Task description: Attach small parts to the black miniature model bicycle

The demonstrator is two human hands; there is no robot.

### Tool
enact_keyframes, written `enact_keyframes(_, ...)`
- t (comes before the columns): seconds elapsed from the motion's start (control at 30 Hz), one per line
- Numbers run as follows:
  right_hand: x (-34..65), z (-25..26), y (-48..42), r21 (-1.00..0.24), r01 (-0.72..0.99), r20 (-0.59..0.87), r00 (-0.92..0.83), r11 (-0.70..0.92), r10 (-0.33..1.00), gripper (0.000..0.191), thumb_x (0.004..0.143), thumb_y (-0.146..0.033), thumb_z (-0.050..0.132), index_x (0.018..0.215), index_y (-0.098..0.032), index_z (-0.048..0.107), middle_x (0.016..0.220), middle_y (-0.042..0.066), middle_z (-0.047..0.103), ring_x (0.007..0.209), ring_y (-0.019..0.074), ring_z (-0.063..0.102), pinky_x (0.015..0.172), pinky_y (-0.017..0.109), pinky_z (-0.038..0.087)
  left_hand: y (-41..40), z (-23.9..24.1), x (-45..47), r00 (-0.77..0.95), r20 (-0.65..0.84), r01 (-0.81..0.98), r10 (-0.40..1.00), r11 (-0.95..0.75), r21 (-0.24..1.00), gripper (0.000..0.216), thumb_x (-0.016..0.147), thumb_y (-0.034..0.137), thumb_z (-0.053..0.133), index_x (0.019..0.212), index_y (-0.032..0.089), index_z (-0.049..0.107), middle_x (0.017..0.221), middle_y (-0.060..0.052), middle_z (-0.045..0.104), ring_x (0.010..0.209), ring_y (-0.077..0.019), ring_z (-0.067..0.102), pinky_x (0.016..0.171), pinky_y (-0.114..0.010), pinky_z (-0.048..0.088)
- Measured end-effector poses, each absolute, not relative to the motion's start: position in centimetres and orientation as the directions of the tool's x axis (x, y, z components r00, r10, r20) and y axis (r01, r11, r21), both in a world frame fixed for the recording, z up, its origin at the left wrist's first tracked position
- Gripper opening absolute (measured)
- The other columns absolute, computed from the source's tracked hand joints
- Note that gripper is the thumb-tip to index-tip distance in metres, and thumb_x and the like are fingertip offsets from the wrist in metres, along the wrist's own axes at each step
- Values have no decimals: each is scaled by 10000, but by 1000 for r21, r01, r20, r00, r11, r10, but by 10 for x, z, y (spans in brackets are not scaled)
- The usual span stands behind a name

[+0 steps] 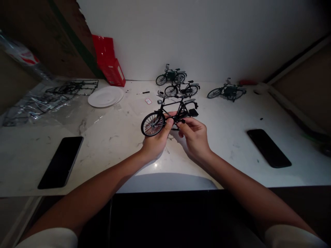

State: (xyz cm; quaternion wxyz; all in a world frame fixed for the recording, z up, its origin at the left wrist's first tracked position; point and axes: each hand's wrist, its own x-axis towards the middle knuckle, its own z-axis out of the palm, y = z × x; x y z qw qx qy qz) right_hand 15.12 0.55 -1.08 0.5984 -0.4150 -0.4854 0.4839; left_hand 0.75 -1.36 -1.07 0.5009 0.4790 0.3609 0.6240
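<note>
A small black model bicycle (165,113) is held just above the white table (116,137), its front wheel to the left. My left hand (155,141) grips it from below near the frame's middle, thumb up against the frame. My right hand (195,136) pinches the frame near the pedal area, fingers closed on it. The bicycle's rear end with its black rack points right.
Three more model bicycles stand at the back: one (171,76), one (182,90), one (227,92). A white plate (105,96), red box (110,63), small screwdriver (143,93), plastic parts frames (73,88) and two dark phones (61,161), (268,148) lie around.
</note>
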Motion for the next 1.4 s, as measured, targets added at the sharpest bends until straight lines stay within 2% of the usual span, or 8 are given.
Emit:
enact_keyframes(0.1,152,-10,5,-967,-215,129,65,140,990,289,733,-429,941,822,-231,750,754,-21,706,556,93,527,461,245,456,-13,-12,7,-49,236,-265,971,-240,934,284,1024,499,724,1233,323,799,1329,-40,769,1320,-251,679,1278,-445,413)
enact_keyframes(0.2,153,-12,5,-976,-172,121,84,134,989,271,746,-421,924,822,-229,749,761,-17,714,543,90,518,459,248,452,-13,-13,8,-44,210,-281,977,-214,936,300,1015,502,734,1230,302,797,1308,-59,773,1297,-258,688,1263,-455,428)
enact_keyframes(0.4,153,-18,5,-964,-49,250,153,260,956,221,791,-400,896,864,-236,767,799,0,734,613,110,577,493,248,458,-10,-18,7,-33,188,-284,982,-190,940,338,1007,544,729,1238,305,787,1300,-54,783,1321,-262,682,1272,-469,439)
enact_keyframes(0.6,151,-15,1,-948,-98,272,239,302,932,225,762,-378,938,867,-240,796,818,0,740,670,122,621,548,260,508,-14,-11,9,-6,221,-292,975,-213,933,323,1031,521,704,1254,300,779,1328,-48,783,1349,-267,677,1285,-482,442)
enact_keyframes(0.8,152,-16,2,-942,-170,258,179,288,949,247,760,-391,926,893,-252,770,841,-7,722,691,125,618,498,233,477,-21,-4,9,-35,225,-266,974,-226,937,288,1013,467,747,1245,302,794,1354,-56,772,1382,-279,661,1311,-473,398)
enact_keyframes(1.0,154,-17,7,-961,-136,231,91,242,969,270,780,-434,897,889,-251,730,869,-3,722,705,135,627,539,263,546,-17,-10,9,-39,261,-221,965,-263,939,336,1035,513,700,1274,290,772,1359,-54,767,1352,-271,666,1307,-485,415)
enact_keyframes(1.2,150,-8,-2,-972,-109,190,167,210,967,254,768,-405,908,831,-233,732,832,-7,738,666,124,627,557,266,556,-12,-17,10,-58,294,-188,954,-299,935,373,1022,565,699,1249,280,780,1311,-75,784,1294,-285,704,1248,-523,483)
enact_keyframes(1.4,149,-9,-3,-973,-57,208,189,222,960,244,767,-397,899,820,-236,724,776,-11,707,624,113,586,519,253,498,-10,-22,12,-73,258,-224,963,-268,937,344,1028,552,694,1208,275,790,1281,-81,788,1298,-279,703,1236,-517,497)
